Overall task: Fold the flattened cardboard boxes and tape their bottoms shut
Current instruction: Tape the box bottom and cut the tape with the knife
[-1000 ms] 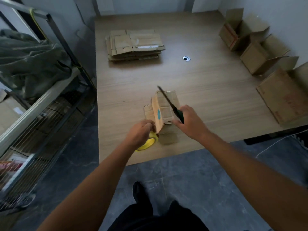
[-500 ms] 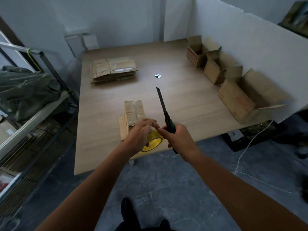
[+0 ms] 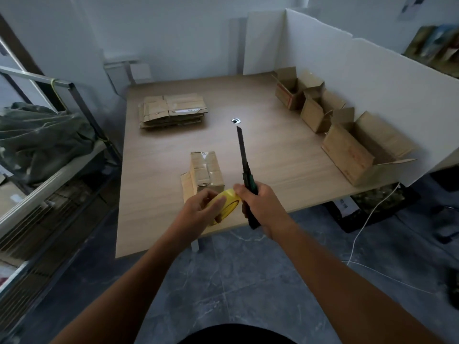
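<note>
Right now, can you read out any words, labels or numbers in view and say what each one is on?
Nothing here is legible.
Red print on the assembled boxes: blurred.
White label on the flattened cardboard stack: too small.
White tag below the table edge: blurred.

Four boxes (image 3: 289,91) (image 3: 314,115) (image 3: 347,155) (image 3: 206,172), one flat stack (image 3: 172,111), one tape (image 3: 227,201), one knife (image 3: 244,160).

A wooden table (image 3: 285,155) stands against white partition boards (image 3: 372,78). A small round cable hole (image 3: 235,120) sits near the middle of its top. At the left, a metal rack (image 3: 49,185) carries a crumpled green sheet (image 3: 42,140), maybe a tarp. A white cable (image 3: 360,228) hangs down to the grey tiled floor (image 3: 236,281).
</note>
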`<action>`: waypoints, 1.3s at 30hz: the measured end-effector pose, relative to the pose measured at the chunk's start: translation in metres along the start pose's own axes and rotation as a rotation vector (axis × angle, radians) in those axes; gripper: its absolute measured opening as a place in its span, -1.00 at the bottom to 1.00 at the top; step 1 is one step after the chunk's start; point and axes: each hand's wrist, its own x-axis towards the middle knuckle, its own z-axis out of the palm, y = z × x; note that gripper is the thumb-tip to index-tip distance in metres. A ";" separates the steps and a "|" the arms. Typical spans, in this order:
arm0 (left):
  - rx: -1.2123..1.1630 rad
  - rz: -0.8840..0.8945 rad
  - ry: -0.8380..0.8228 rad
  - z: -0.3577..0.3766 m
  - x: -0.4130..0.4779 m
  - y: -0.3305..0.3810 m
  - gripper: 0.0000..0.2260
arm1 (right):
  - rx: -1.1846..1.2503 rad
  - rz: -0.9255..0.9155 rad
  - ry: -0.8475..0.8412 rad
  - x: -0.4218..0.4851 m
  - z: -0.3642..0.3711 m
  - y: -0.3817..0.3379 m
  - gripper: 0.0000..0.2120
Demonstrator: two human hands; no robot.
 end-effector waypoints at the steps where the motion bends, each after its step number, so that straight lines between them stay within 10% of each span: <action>1: -0.069 -0.016 -0.026 -0.010 -0.001 -0.003 -0.70 | -0.007 -0.013 -0.008 0.000 0.008 -0.003 -0.79; 18: 0.549 0.289 -0.029 -0.148 0.044 -0.001 -0.74 | -0.061 -0.197 0.296 0.049 0.103 -0.023 -0.88; 30: 1.050 0.024 -0.057 -0.167 0.203 -0.019 -0.55 | 0.102 0.021 0.396 0.216 0.051 -0.002 -0.82; 39: 0.943 -0.193 -0.125 -0.180 0.286 -0.060 -0.73 | 0.150 0.301 0.226 0.306 0.034 0.061 -0.88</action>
